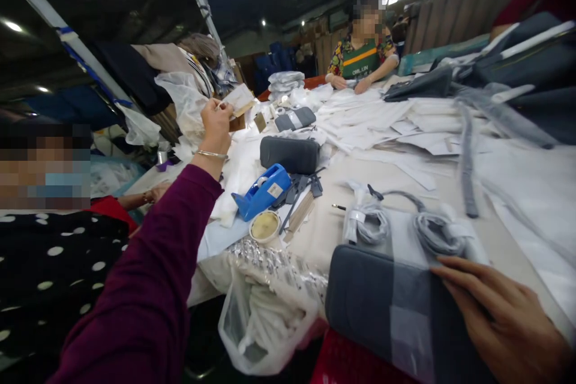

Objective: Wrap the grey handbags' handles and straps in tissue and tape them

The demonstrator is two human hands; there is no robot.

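My left hand (216,120), in a maroon sleeve, reaches far over the table at the left. Its fingertips are pinched together beside a white sheet with a brown card edge (239,101); what they hold, if anything, is too small to make out. My right hand (504,312) lies with outstretched fingers on a dark grey zipped-looking pouch (360,294) close to me. A translucent band (409,306) wraps the pouch. Against its far edge lie two coiled grey cords, one on the left (371,223) and one on the right (436,233).
Mid-table are a blue tape dispenser (263,192), a round tub of yellowish paste (264,226) and another dark pouch (290,154). A plastic bag (265,324) hangs at the near edge. White sheets (364,117) spread beyond. One person (369,60) works opposite, another (58,276) sits left.
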